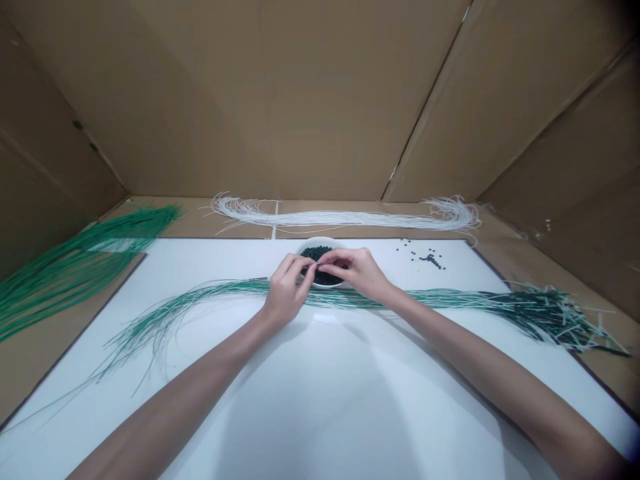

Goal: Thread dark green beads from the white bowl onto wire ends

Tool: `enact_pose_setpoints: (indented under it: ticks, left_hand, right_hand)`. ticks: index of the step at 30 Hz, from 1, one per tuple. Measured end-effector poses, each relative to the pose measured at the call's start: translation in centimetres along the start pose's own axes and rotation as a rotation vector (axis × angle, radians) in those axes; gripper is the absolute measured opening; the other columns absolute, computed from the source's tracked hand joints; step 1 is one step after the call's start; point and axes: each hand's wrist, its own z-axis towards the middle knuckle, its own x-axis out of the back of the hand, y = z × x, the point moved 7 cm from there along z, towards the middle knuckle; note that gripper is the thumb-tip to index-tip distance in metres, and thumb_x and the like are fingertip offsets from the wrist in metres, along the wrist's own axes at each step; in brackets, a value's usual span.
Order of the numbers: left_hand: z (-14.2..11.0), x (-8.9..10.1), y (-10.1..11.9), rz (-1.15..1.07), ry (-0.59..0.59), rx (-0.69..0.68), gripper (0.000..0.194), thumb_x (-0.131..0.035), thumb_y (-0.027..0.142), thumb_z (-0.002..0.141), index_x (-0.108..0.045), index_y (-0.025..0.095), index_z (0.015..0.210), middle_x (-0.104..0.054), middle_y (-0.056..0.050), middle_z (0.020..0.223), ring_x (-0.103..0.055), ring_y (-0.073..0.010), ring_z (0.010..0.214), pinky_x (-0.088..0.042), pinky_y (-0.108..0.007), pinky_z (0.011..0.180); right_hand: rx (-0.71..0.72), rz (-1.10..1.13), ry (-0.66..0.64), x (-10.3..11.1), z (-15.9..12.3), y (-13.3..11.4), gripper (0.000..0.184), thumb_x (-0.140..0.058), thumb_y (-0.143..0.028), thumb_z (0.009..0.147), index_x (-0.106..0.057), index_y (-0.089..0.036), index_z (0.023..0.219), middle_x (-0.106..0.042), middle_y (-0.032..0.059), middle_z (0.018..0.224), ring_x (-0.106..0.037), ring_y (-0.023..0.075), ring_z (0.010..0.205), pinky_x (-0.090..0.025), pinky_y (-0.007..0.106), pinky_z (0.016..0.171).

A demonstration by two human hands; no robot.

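Observation:
My left hand [287, 288] and my right hand [364, 272] meet over a white bowl [323, 239] of small black beads [316, 252]. Thumb and forefinger of each hand are pinched, the fingertips almost touching. Something tiny is between them, too small to make out. A thin strand with a dark section [257, 278] shows just left of my left hand; whether it is held I cannot tell. Below the hands and partly covered by them, a long bundle of green and white strands [440, 299] lies across the white board, its right end thick with dark pieces.
Loose black beads [431, 259] lie on the white board [320, 387] right of the bowl. Behind it rests a bundle of white strands [340, 219]. Green strands [95, 257] lie at the far left. Cardboard walls [280, 100] enclose the back and sides.

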Motion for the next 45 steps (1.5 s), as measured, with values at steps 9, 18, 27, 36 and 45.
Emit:
enact_pose_setpoints:
  ticks: [9, 18, 27, 36, 45]
  left_hand:
    - [0.05, 0.07, 0.15, -0.001, -0.009, -0.008, 0.008, -0.048, 0.018, 0.081, -0.055, 0.017, 0.084, -0.055, -0.002, 0.078, -0.05, -0.009, 0.068, -0.042, -0.02, 0.062]
    - [0.13, 0.33, 0.37, 0.009, 0.026, -0.03, 0.008, -0.048, 0.018, 0.081, -0.055, 0.017, 0.085, -0.055, -0.002, 0.08, -0.051, -0.0093, 0.068, -0.043, -0.02, 0.062]
    - [0.11, 0.44, 0.15, -0.015, 0.031, -0.001, 0.008, -0.048, 0.016, 0.081, -0.054, 0.017, 0.085, -0.054, -0.002, 0.079, -0.05, -0.0093, 0.07, -0.042, -0.02, 0.064]
    - [0.05, 0.28, 0.16, -0.018, 0.022, -0.018, 0.008, -0.047, 0.017, 0.081, -0.054, 0.018, 0.086, -0.054, -0.002, 0.08, -0.051, -0.0098, 0.07, -0.043, -0.021, 0.065]
    - [0.07, 0.09, 0.27, -0.019, 0.001, -0.036, 0.009, -0.048, 0.017, 0.081, -0.055, 0.017, 0.085, -0.056, -0.003, 0.08, -0.051, -0.0098, 0.07, -0.043, -0.021, 0.065]
  right_hand:
    - [0.002, -0.046, -0.033, -0.12, 0.12, -0.01, 0.016, -0.057, -0.029, 0.073, -0.066, -0.016, 0.077, -0.066, 0.0017, 0.072, -0.056, 0.0101, 0.059, -0.044, 0.022, 0.058]
    - [0.025, -0.027, -0.047, -0.01, 0.13, 0.07, 0.018, -0.054, -0.029, 0.076, -0.067, -0.018, 0.08, -0.066, 0.0011, 0.072, -0.057, 0.0108, 0.059, -0.045, 0.022, 0.058]
    - [0.014, 0.042, 0.014, 0.22, 0.04, 0.24, 0.019, -0.055, -0.031, 0.074, -0.068, -0.018, 0.079, -0.066, 0.0024, 0.072, -0.057, 0.0108, 0.054, -0.048, 0.023, 0.054]
    - [0.025, 0.076, 0.006, 0.13, 0.07, 0.35, 0.018, -0.056, -0.032, 0.074, -0.068, -0.019, 0.078, -0.066, 0.0023, 0.072, -0.057, 0.0105, 0.053, -0.05, 0.022, 0.054]
    - [0.034, 0.031, 0.038, 0.28, 0.02, 0.0, 0.016, -0.057, -0.03, 0.073, -0.067, -0.018, 0.077, -0.065, 0.0016, 0.07, -0.055, 0.0092, 0.051, -0.047, 0.021, 0.053]
